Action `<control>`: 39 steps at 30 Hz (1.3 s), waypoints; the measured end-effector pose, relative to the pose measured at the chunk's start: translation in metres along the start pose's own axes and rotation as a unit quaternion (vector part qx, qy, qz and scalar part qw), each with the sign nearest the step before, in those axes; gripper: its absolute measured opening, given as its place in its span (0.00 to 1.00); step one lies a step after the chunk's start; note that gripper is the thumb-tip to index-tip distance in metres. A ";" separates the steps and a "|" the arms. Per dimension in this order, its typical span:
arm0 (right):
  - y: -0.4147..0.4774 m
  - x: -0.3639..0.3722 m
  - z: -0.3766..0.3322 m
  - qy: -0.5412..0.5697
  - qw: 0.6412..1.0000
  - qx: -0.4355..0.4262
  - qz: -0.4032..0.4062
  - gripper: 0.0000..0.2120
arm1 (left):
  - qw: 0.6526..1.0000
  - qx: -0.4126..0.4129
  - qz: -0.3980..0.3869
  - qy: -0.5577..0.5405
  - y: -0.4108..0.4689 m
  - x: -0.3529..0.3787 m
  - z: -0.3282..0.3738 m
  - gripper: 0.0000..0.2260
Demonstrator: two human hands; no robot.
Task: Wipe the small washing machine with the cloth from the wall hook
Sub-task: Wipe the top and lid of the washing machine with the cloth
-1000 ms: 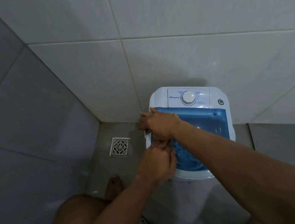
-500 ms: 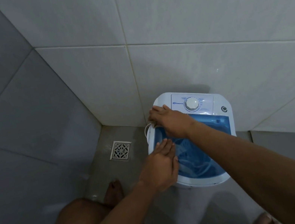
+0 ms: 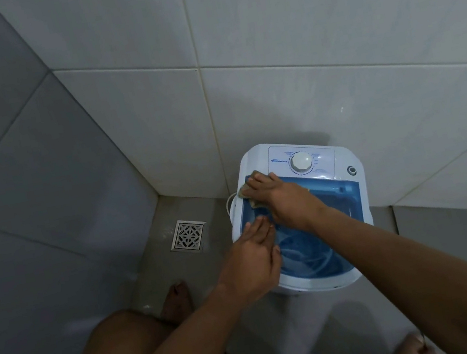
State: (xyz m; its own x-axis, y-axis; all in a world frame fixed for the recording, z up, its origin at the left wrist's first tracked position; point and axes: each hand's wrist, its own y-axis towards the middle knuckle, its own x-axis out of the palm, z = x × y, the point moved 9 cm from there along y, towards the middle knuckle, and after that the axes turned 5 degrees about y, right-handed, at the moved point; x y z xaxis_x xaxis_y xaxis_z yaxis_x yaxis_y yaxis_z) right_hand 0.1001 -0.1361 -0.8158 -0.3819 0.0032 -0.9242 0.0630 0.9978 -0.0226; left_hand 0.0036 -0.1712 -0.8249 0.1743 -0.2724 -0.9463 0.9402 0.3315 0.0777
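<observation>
A small white washing machine (image 3: 343, 154) with a see-through blue lid (image 3: 339, 198) and a round white dial (image 3: 300, 161) stands in the tiled corner. My right hand (image 3: 283, 199) presses a small tan cloth (image 3: 244, 191) flat on the lid's far left corner, next to the control panel. Only the cloth's edges show under the fingers. My left hand (image 3: 250, 262) lies flat on the lid's near left rim, fingers together, holding nothing.
A square metal floor drain (image 3: 188, 234) sits left of the machine. Tiled walls close the corner behind and to the left. My bare knee (image 3: 124, 345) and foot (image 3: 176, 301) are at the lower left; another foot (image 3: 418, 348) shows at the lower right.
My right hand has slid with the cloth from the lid's left edge up to its far left corner. My left hand has gone from a closed grip to lying flat on the rim.
</observation>
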 end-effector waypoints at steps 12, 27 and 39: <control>0.035 0.006 -0.002 -0.125 0.985 -0.060 -0.099 0.33 | 1.000 -0.007 -0.003 0.003 0.001 0.003 -0.002 0.22; 0.016 0.014 -0.009 -0.066 0.989 -0.047 -0.126 0.33 | 1.000 -0.008 0.007 -0.021 0.003 -0.007 -0.001 0.23; 0.050 -0.020 0.028 -0.102 0.990 0.093 -0.001 0.31 | 0.999 -0.015 -0.015 -0.025 0.002 0.002 -0.006 0.25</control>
State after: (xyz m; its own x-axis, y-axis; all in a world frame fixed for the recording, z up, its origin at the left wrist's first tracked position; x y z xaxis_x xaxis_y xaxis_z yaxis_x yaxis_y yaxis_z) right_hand 0.1371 -0.0879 -0.8095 -0.1892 -0.0307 -0.9815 0.2382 0.9682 -0.0762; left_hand 0.0038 -0.1657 -0.8286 0.1613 -0.3278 -0.9309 0.9363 0.3490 0.0393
